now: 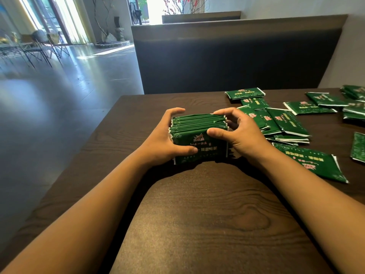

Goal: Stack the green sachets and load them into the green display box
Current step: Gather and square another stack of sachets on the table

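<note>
You are holding a stack (198, 133) of green sachets between both hands, standing on edge on the dark wooden table (197, 214), near its far left part. Your left hand (167, 139) is gripping the stack's left end: the fingers are curling over the far side and the thumb is pressing on the near face, low down by the printed text. Your right hand (239, 133) is gripping the right end, with the thumb lying across the upper near face and the fingers bent round the far top corner. Both hands are clamped on the stack, with no gap showing between palm and packets. The sachets in the stack are lying face to face, their top edges showing as a row of green ridges, roughly level.

Loose sachets (284, 123) are lying just beside your right hand, several overlapping in a heap. One sachet (310, 162) is lying flat by your right wrist, at a slant. More are spreading toward the far right of the table: one (245, 93) near the far edge, others (325, 99) further right, and one (358, 147) cut off by the picture's right edge.

A dark bench back (227, 56) is standing beyond the table.
</note>
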